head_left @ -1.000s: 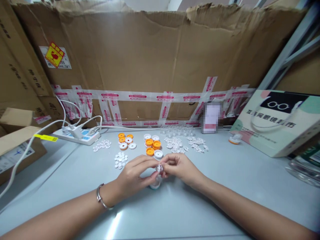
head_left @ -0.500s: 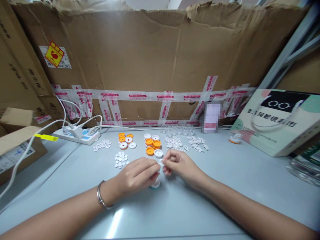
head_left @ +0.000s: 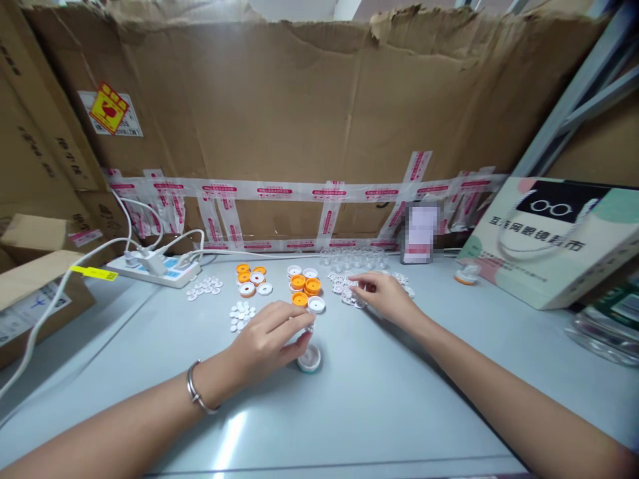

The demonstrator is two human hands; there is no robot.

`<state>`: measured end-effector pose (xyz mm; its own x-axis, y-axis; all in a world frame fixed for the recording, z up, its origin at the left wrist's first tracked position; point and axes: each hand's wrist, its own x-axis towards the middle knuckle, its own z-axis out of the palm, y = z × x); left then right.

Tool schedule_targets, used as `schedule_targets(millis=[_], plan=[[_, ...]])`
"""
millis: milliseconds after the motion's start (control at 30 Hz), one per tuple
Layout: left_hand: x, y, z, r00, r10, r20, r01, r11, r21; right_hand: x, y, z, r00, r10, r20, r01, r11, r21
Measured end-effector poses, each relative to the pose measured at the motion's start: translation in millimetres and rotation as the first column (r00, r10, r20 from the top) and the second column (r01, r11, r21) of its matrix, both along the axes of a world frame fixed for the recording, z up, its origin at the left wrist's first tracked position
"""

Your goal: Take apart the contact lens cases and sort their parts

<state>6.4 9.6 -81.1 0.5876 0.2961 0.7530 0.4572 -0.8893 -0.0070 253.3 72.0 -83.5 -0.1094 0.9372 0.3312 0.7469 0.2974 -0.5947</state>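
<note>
My left hand (head_left: 279,339) is closed, pinching a small whitish plastic part (head_left: 310,326) between thumb and fingertips; its exact shape is too small to tell. Just below those fingertips, a round white cap with a greenish base (head_left: 309,360) rests on the table. My right hand (head_left: 382,293) reaches to a heap of small white cut-out plastic pieces (head_left: 344,291), with thumb and forefinger slightly apart at its edge. Between and beyond my hands sit orange round caps (head_left: 300,299) and a white round cap (head_left: 316,305).
Small white discs (head_left: 241,315) lie beside my left hand. Clear plastic parts (head_left: 355,258) stand in rows at the back. A power strip (head_left: 170,274), a phone (head_left: 420,233), an orange-and-white piece (head_left: 467,273), a printed bag (head_left: 544,233) and a cardboard wall (head_left: 279,120) surround the work area.
My right hand has moved away from my left, up and right to the heap of white pieces. My left hand has stayed near the round cap, which shows more fully now.
</note>
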Motion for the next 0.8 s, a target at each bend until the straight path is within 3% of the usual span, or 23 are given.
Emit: schedule_targets(millis=[67,133,200,267,367,467,567,600,700,800], plan=[[1,0,0.9,0.999,0.038,0.001,-0.038,0.998,0.041,-8,-9,6.6,0.997,0.014,-0.080,-0.013,1.000,0.007],[1,1,0.2,0.998,0.061,0.011,-0.062,0.997,0.056,-20,-23,13.6,0.963,0.118,-0.240,-0.136,0.989,-0.061],[1,1,-2.2,0.998,0.055,0.019,-0.056,0.997,0.050,-36,-40,17.4,0.859,0.266,-0.438,-0.366,0.917,-0.161],[1,1,-5.1,0.999,0.033,0.017,-0.034,0.998,0.047,-51,-54,17.0,0.733,0.336,-0.591,-0.536,0.820,-0.198],[2,0,-6.9,1.000,-0.002,-0.001,0.002,0.999,0.036,-63,-62,13.9,0.654,0.312,-0.690,-0.594,0.776,-0.212],[3,-1,-3.8,1.000,0.017,-0.023,-0.017,1.000,0.006,-48,-49,17.7,0.734,0.263,-0.626,-0.473,0.859,-0.193],[0,0,1.8,0.998,0.051,-0.036,-0.052,0.999,-0.013,0,-22,28.1,0.880,0.121,-0.460,-0.185,0.978,-0.098],[-2,1,3.7,0.998,0.050,-0.039,-0.051,0.998,-0.026,20,-12,30.9,0.923,0.045,-0.381,-0.084,0.993,-0.084],[-9,5,8.9,0.997,0.010,-0.078,-0.022,0.989,-0.148,74,11,31.7,0.979,-0.137,-0.149,0.119,0.985,-0.121],[-14,6,13.5,0.982,-0.093,-0.162,0.029,0.933,-0.359,100,23,20.6,0.992,-0.121,-0.024,0.114,0.973,-0.202]])
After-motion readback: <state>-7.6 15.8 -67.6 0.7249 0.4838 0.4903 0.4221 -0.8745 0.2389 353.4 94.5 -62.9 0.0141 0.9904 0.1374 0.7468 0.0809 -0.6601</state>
